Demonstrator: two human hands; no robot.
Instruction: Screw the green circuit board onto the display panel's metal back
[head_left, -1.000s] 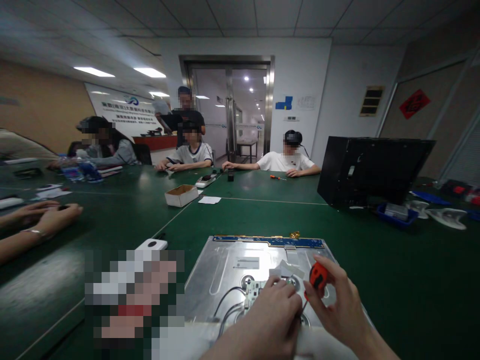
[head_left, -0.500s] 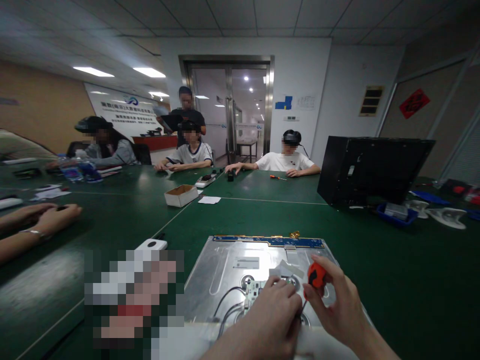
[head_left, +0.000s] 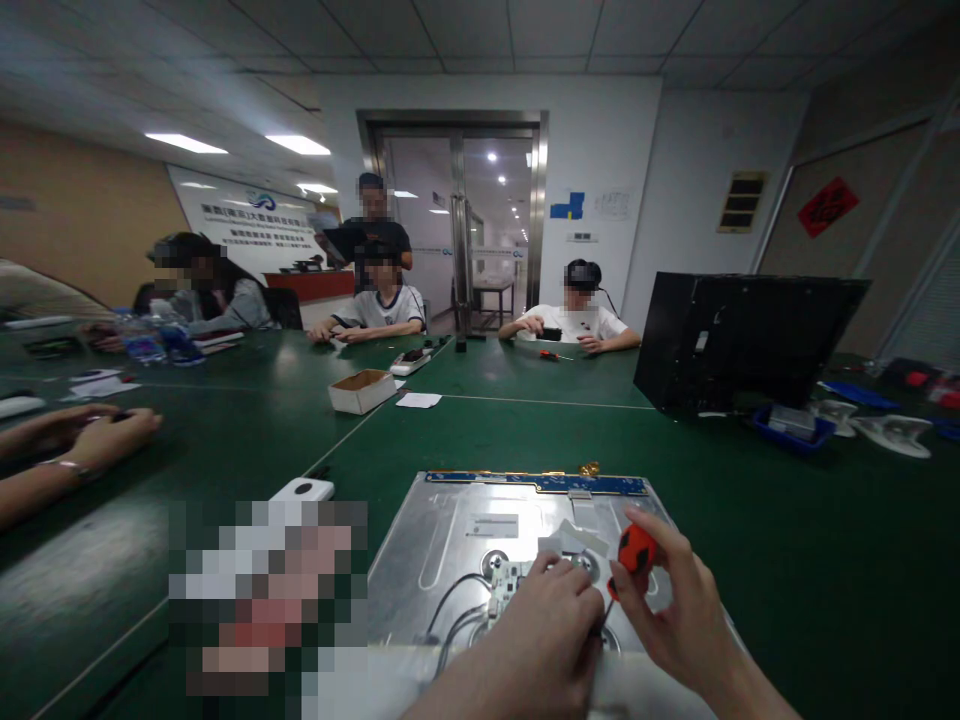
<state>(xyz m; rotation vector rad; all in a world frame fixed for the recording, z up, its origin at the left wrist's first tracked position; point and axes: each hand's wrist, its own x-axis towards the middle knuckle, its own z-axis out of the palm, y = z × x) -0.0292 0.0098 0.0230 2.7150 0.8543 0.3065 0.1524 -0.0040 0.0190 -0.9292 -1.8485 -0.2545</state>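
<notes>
A flat silver metal display panel (head_left: 442, 520) lies in front of me on the green table. Along its far edge runs a blue circuit strip (head_left: 510, 482). My right hand (head_left: 686, 610) grips the orange and black handle of a screwdriver (head_left: 636, 550) between thumb and fingers, its shaft slanting down toward the panel. My left hand (head_left: 551, 615) rests curled over a small green circuit board (head_left: 506, 585), close to the screwdriver's tip. What its fingers hold, if anything, is hidden beneath them. Black cables (head_left: 454, 625) lead from the board's left side.
A white power strip (head_left: 304, 490) lies left of the panel, partly blurred out. Farther off stand an open box (head_left: 362, 391) and, to the right, a black monitor casing (head_left: 750, 340) beside a blue tray (head_left: 795, 428). Another person's hands (head_left: 112, 440) are at the left.
The screwdriver handle in my right hand has turned and shifted slightly; my left hand stays put. Across the table, a person has lifted a dark object off the table toward themselves.
</notes>
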